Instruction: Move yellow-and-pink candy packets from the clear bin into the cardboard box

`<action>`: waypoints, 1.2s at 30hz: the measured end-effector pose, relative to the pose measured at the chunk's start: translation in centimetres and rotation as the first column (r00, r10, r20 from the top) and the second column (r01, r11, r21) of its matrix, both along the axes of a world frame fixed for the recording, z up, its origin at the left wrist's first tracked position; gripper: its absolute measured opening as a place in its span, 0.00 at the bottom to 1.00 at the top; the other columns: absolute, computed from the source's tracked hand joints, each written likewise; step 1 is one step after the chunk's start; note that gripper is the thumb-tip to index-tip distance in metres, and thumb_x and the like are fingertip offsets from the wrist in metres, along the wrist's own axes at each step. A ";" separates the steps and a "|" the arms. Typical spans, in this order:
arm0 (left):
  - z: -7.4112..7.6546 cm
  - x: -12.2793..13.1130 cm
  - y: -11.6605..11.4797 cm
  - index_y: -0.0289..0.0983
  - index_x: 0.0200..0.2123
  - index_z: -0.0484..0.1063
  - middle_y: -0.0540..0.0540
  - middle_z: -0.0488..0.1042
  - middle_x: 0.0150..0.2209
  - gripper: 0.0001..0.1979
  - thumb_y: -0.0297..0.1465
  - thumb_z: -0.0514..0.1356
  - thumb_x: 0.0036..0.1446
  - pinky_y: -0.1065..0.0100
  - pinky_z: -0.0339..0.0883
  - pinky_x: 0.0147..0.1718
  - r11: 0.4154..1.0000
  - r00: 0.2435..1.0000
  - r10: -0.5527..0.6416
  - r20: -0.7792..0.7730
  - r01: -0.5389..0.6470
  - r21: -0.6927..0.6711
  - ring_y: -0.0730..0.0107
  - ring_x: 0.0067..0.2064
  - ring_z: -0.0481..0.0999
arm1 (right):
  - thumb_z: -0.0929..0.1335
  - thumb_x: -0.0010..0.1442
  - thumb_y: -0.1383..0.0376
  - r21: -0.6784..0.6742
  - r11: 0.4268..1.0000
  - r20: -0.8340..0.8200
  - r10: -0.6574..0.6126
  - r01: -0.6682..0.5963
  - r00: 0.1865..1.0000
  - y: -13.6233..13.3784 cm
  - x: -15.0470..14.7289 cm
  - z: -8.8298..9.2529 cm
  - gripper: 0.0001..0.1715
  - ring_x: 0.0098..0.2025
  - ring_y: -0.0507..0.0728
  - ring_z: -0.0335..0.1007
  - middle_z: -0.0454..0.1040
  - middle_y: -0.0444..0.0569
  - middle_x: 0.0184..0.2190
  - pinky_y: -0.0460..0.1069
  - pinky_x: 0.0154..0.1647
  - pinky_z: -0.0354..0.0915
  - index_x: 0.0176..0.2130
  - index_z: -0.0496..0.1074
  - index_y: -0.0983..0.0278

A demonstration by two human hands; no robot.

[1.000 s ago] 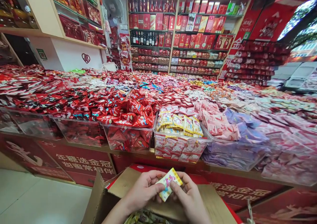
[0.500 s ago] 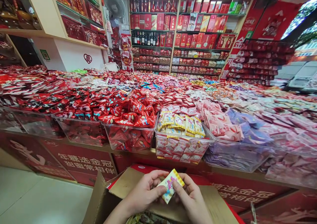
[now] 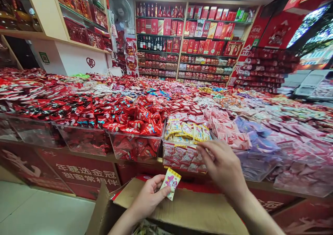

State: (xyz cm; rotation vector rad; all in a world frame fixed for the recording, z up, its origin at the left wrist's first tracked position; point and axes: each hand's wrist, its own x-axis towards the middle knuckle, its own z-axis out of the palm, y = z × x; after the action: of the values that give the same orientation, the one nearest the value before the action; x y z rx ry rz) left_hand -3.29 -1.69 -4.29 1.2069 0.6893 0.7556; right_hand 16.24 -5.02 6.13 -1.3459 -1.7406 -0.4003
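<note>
My left hand (image 3: 149, 197) pinches a small yellow-and-white candy packet (image 3: 172, 178) with a pink cartoon print, above the open cardboard box (image 3: 192, 205). In front of the clear plastic bin (image 3: 166, 142) at mid-counter is my right hand (image 3: 227, 167). Its thumb and forefinger are apart with nothing seen between them; the other fingers are partly hidden. Similar yellow packets (image 3: 176, 127) lie heaped in that bin, over pink-and-white packets (image 3: 182, 154) showing through its wall. Inside the box, more wrapped items (image 3: 151, 228) show at the lower edge.
Left of the bin stands another filled with red packets (image 3: 136, 125). To the right are pink packets (image 3: 232, 132) and purple packets (image 3: 260, 136). Behind them spreads a wide candy display, with bottle and gift-box shelves (image 3: 186, 30) at the back. Tiled floor (image 3: 39, 207) lies lower left.
My right hand has let go of the packet and moved up and right to the bin's front. My left hand keeps the packet, slightly further left. The view has tilted up a little.
</note>
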 end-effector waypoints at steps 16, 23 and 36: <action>0.3 -0.2 -0.2 0.34 0.36 0.67 0.51 0.71 0.25 0.15 0.35 0.61 0.45 0.79 0.57 0.20 0.997 0.999 0.038 0.011 -0.038 -0.068 0.80 0.24 0.66 | 0.67 0.44 0.58 -0.533 0.798 0.430 -0.031 0.281 0.902 9.4 2.3 3.4 0.14 0.35 0.60 0.65 0.74 0.50 0.28 0.47 0.29 0.56 0.32 0.71 0.63; 0.6 -0.1 -0.1 0.34 0.36 0.66 0.51 0.71 0.25 0.16 0.37 0.61 0.44 0.79 0.55 0.19 0.996 0.998 0.047 -0.048 -0.050 -0.067 0.79 0.24 0.68 | 0.66 0.46 0.65 -0.647 0.747 0.281 0.047 0.153 0.958 9.3 2.7 4.3 0.07 0.26 0.52 0.67 0.74 0.46 0.24 0.44 0.25 0.57 0.28 0.73 0.64; 0.0 -0.2 0.0 0.35 0.33 0.66 0.48 0.74 0.30 0.15 0.30 0.63 0.40 0.72 0.62 0.31 0.993 0.996 0.086 -0.006 -0.086 -0.078 0.72 0.32 0.71 | 0.64 0.48 0.66 -0.464 0.886 0.009 0.021 -0.015 1.000 9.5 3.9 4.6 0.07 0.25 0.51 0.65 0.72 0.47 0.23 0.45 0.25 0.57 0.26 0.71 0.65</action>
State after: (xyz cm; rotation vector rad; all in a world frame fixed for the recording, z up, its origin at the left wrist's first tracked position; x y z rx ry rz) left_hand -3.52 -1.73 -4.29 1.1132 0.7699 0.7916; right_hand 20.16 4.43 10.69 -1.6583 -1.9352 0.0295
